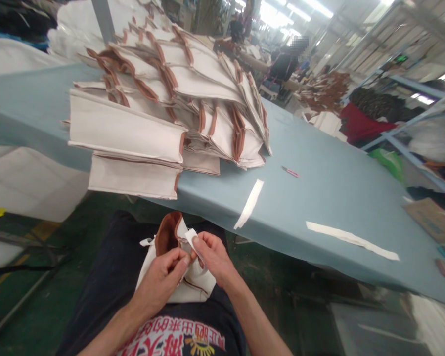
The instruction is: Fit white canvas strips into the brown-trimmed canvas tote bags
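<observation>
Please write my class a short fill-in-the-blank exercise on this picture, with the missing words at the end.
1. The left hand and right hand are at a pale bag on the person's ____.
2. The bag's inside is reddish ____.
3. Exactly ____ loose white strips lie on the table.
4. The snips have ____ handles.

Missing words: lap; brown; two; pink.
</observation>
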`<state>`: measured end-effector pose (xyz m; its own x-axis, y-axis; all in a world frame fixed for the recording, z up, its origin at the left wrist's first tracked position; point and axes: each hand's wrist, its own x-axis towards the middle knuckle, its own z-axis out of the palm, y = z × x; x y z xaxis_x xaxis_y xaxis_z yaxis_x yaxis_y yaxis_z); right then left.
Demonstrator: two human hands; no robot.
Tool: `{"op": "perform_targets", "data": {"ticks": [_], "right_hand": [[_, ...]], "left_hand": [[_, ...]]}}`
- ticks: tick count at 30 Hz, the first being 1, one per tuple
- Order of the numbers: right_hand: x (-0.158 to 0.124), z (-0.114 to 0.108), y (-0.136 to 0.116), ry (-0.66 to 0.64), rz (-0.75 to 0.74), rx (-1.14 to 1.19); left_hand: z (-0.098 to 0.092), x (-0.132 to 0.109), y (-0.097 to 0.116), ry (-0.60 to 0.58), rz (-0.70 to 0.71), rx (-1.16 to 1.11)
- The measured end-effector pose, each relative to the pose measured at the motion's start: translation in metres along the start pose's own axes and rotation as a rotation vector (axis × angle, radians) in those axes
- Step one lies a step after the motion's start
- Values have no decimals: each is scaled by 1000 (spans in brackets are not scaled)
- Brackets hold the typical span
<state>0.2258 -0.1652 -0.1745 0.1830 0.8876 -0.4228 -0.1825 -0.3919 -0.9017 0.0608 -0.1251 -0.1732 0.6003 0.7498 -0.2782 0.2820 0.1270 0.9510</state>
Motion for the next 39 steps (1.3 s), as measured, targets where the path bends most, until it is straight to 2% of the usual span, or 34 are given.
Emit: {"op": "perform_targets", "data": {"ticks": [39], "right_hand": [[2, 1, 7, 4, 26, 13]], "left_hand": [[2, -1, -9, -14, -23, -3]]}}
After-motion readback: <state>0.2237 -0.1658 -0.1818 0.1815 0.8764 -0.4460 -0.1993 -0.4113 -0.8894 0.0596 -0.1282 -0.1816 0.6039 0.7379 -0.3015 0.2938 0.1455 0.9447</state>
